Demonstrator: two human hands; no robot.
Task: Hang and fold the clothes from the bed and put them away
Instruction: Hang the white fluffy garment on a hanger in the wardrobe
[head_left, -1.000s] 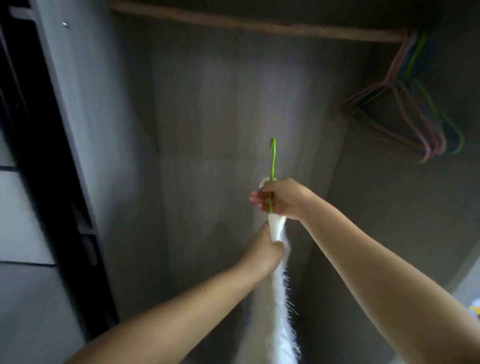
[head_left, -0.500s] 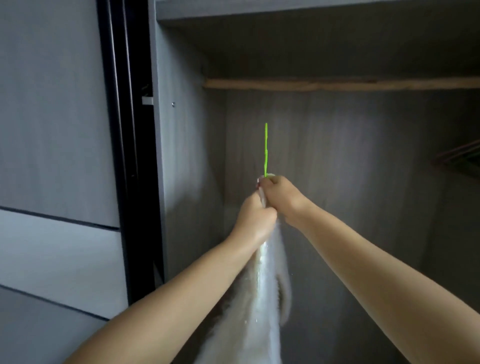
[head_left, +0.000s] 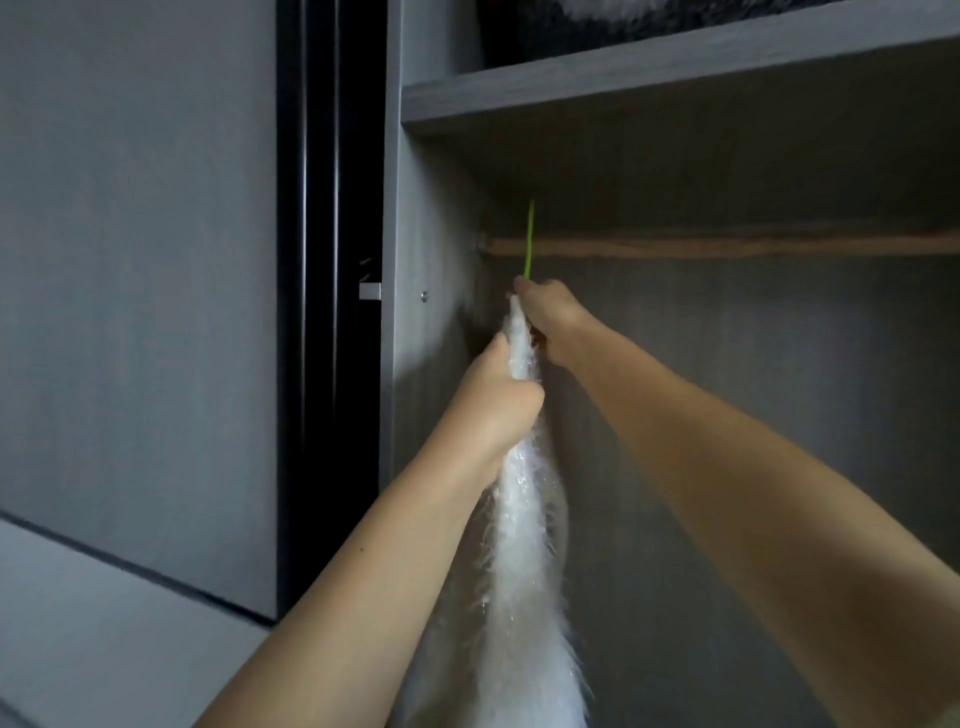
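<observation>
a: head view, nearest first: two bare forearms reach up and in, and a white fluffy garment (head_left: 511, 545) hangs down between them, its lower end cut off at the bottom edge.

b: and the hands?

a: the left hand (head_left: 498, 402) is clenched round the bunched garment partway up. the right hand (head_left: 545, 317) sits higher, grasping the top of the garment where the green hanger (head_left: 529, 241) comes out; only the thin green stem shows above the fist.

b: so which step is this?

a: i'd judge it the hanging step, with the garment on its hanger and raised inside the wardrobe (head_left: 441, 208). the green stem crosses in front of the wooden rail (head_left: 727, 245), close to the rail's left end by the side panel.

b: what does the next move call for?

a: getting the hook over the rail, then letting go, i'd guess. the tight corner beside the panel could make that awkward.

b: anything you can't make out?

a: the hook's curve is edge-on, so i can't tell whether it is over the rail yet. the hanger's shoulders are hidden in the fur. above the shelf (head_left: 675, 67) sits something dark and fluffy, cut off at the top.
</observation>
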